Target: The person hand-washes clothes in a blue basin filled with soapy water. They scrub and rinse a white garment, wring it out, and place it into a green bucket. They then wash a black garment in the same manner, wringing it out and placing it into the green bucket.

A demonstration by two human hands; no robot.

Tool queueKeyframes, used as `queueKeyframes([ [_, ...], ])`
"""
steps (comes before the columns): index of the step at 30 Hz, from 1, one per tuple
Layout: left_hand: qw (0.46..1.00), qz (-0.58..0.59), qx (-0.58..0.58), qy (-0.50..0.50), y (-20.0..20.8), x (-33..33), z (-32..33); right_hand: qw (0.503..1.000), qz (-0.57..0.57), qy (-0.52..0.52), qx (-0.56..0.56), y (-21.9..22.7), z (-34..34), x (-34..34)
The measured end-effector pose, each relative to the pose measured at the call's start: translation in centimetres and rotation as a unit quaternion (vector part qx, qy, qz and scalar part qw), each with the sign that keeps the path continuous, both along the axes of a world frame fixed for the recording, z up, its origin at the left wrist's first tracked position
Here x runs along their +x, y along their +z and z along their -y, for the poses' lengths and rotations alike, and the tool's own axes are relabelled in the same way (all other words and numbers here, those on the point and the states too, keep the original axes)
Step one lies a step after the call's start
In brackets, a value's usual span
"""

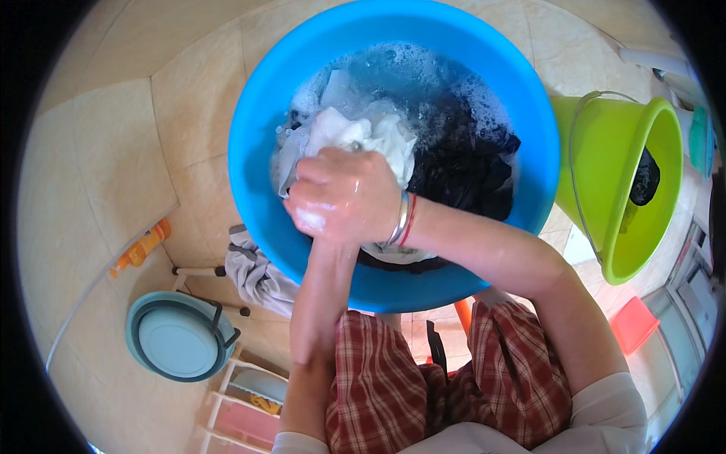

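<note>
A big blue basin (257,98) of soapy water (408,68) stands between my knees. It holds a wet white cloth (378,132) and dark clothes (461,166). My right hand (348,181), with bangles and a red thread on the wrist, is clenched on a bunch of the white cloth at the basin's near left side. My left hand (311,219) is a foamy fist pressed right under it, mostly covered by the right hand, gripping the same cloth.
A lime-green bucket (597,151) with a dark cloth (644,178) inside tilts at the right. On the tiled floor lie a grey garment (253,272), a teal round tub (178,337), an orange object (140,250), a white rack (242,408) and a red stool (634,324).
</note>
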State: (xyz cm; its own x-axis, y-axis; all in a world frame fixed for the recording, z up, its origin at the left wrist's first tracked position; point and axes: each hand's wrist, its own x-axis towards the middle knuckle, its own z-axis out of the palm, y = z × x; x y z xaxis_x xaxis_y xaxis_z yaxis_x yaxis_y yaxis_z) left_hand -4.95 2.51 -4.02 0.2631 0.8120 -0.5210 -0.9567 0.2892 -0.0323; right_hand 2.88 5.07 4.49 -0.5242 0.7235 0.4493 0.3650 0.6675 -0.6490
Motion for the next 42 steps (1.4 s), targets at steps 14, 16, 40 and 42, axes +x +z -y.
queueKeyframes([
  [14, 0.978, -0.182, -0.098, 0.013, 0.0, -1.5, -0.3, 0.919, 0.214, -0.236, -0.231, -10.2, -7.9, 10.8],
  [16, 0.94, -0.312, -0.137, 0.03, 0.2, -1.1, -0.5, 0.938, 0.277, -0.154, -0.14, -10.1, -6.2, 10.4],
  [40, 0.998, -0.062, -0.027, -0.003, 1.2, -0.7, -1.2, 0.998, 0.001, 0.032, 0.053, 0.7, 1.5, 0.0],
  [42, 0.998, -0.052, -0.019, 0.011, 1.4, -0.4, -0.8, 0.998, -0.01, 0.047, 0.029, 0.5, 0.9, 0.0],
])
